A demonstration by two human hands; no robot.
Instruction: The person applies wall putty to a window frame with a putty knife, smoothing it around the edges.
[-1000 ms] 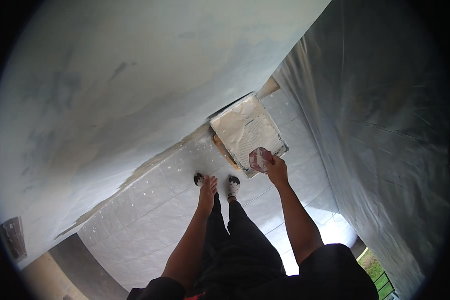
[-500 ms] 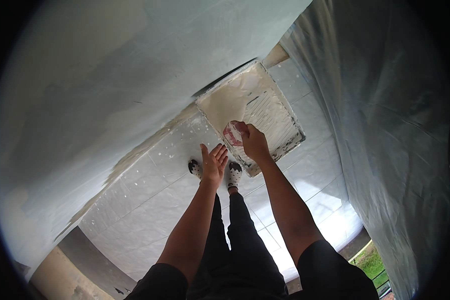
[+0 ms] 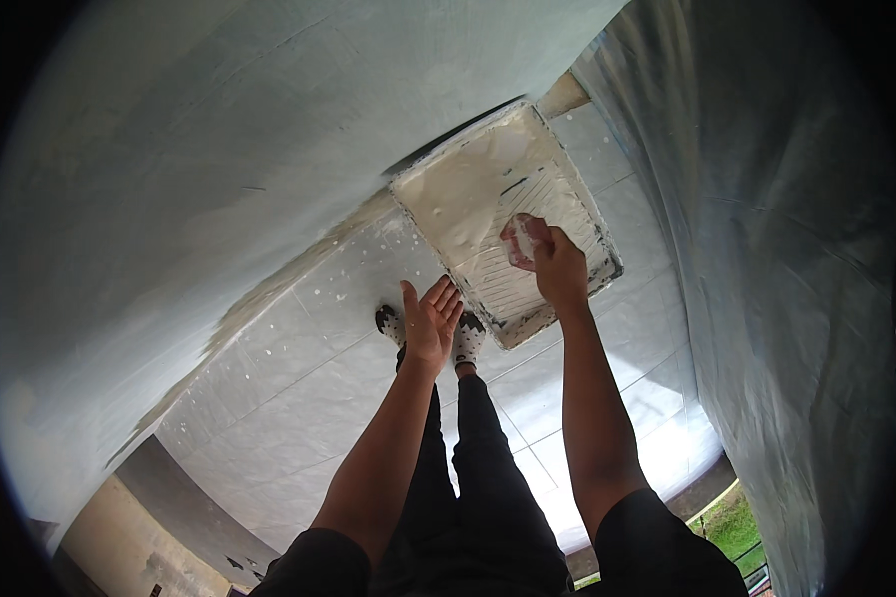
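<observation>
The right hand (image 3: 564,269) grips a reddish scraper (image 3: 521,241), a paste-smeared tray (image 3: 533,327) below; slack pinching could drop the scraper. The left hand (image 3: 431,323) (spread, empty) is alongside.

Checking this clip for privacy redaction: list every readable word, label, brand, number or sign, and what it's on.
None readable.
Reddish tool in the right hand: too small and smeared to tell if it carries any marking.
Tray, wall, plastic sheeting: no lettering visible.
</observation>
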